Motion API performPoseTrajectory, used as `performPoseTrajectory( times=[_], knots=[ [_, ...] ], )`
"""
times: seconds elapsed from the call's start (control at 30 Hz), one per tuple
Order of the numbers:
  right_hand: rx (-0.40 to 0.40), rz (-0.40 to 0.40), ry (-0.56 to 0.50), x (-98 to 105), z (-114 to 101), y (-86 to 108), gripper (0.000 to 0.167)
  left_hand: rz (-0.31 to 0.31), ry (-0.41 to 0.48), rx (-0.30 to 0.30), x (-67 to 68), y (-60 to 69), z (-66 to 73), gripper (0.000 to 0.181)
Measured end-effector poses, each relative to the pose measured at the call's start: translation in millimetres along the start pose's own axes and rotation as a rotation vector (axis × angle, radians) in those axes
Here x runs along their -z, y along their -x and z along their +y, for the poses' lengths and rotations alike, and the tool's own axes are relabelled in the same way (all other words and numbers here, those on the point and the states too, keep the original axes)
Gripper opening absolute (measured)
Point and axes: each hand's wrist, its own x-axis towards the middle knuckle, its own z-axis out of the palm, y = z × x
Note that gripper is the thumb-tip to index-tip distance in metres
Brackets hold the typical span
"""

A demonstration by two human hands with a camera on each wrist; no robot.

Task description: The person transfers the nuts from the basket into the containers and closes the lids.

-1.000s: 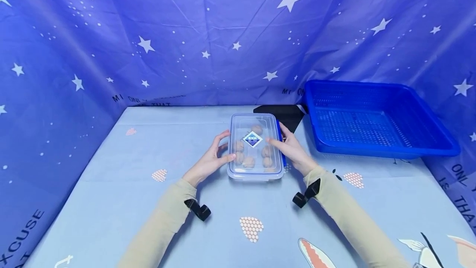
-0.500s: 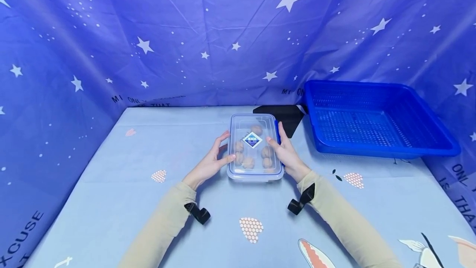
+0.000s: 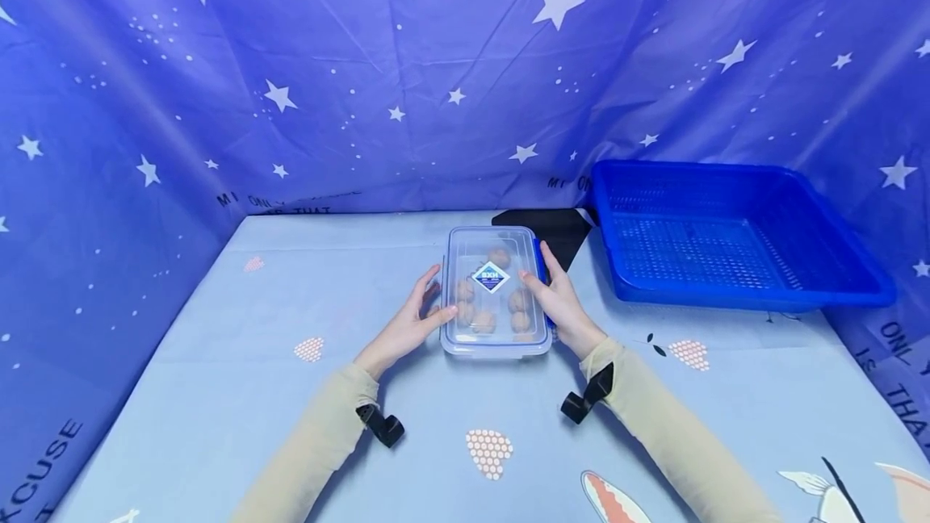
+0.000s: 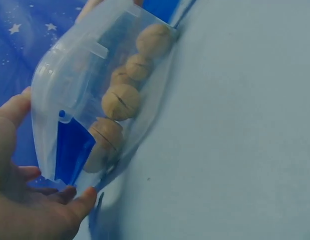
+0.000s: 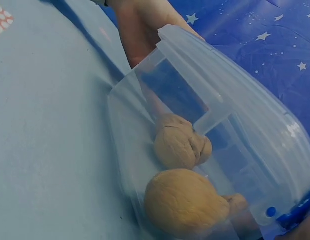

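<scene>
A clear plastic food container (image 3: 496,240) with a lid stands on the table between both hands. Several walnuts (image 4: 120,102) show through its walls. A diamond-shaped label (image 3: 490,277) is on the lid. My left hand (image 3: 403,331) holds the left side, thumb on the lid's rim. In the left wrist view its fingers (image 4: 84,202) are at the lower end of a blue latch (image 4: 72,150), which slants off the wall. My right hand (image 3: 570,309) grips the right side, thumb over the lid and fingers along the blue latch side, partly hidden.
A blue perforated plastic basket (image 3: 726,297) stands at the back right of the cloth-covered table (image 3: 240,394). Behind the container lies a flat black item (image 3: 555,228). A starry blue curtain (image 3: 407,47) encloses the back and sides.
My right hand has shifted slightly toward me and inward along the container's right side, its index finger now straighter. My left hand and the container keep about the same place; the head view tilts slightly.
</scene>
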Motion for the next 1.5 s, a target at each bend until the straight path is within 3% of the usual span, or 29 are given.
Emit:
performPoseTrajectory(
  times=[0.17, 0.27, 0.37, 0.63, 0.73, 0.87, 1.03, 1.13, 1.3, 1.5],
  knots=[
    [-0.044, 0.050, -0.022, 4, -1, -1.7, 0.069, 0.042, 0.082, 0.066, 5.0, -4.1, -5.9, 0.084],
    [-0.060, 0.061, -0.048, 6, -2, -0.5, 0.069, 0.059, 0.217, 0.115, 7.1, -5.9, -7.0, 0.081],
    [-0.060, 0.051, -0.080, 8, -1, 1.7, 0.070, 0.087, 0.327, 0.127, 7.3, -5.8, -6.2, 0.077],
    [-0.025, 0.042, -0.164, 12, 3, 3.3, 0.071, 0.240, 0.380, 0.047, 4.7, -3.5, -4.1, 0.066],
    [-0.006, 0.039, -0.188, 11, 4, 2.6, 0.072, 0.269, 0.405, 0.007, 3.4, -5.1, -0.2, 0.062],
    [0.018, 0.043, -0.200, 10, 5, 0.9, 0.072, 0.288, 0.311, 0.013, 1.1, -11.6, 4.9, 0.063],
    [0.033, 0.053, -0.184, 4, 8, -0.6, 0.070, 0.312, 0.106, 0.075, -5.1, -22.7, 8.0, 0.075],
    [0.029, 0.036, -0.155, 0, 11, -0.3, 0.071, 0.301, 0.026, 0.112, -10.2, -28.1, 7.0, 0.084],
    [0.027, 0.009, -0.063, -4, 13, -0.1, 0.077, 0.278, 0.006, 0.093, -17.6, -32.4, 5.0, 0.088],
    [0.037, -0.025, -0.019, -4, 16, -0.5, 0.084, 0.189, 0.056, 0.032, -19.4, -34.3, 7.1, 0.079]
  ],
)
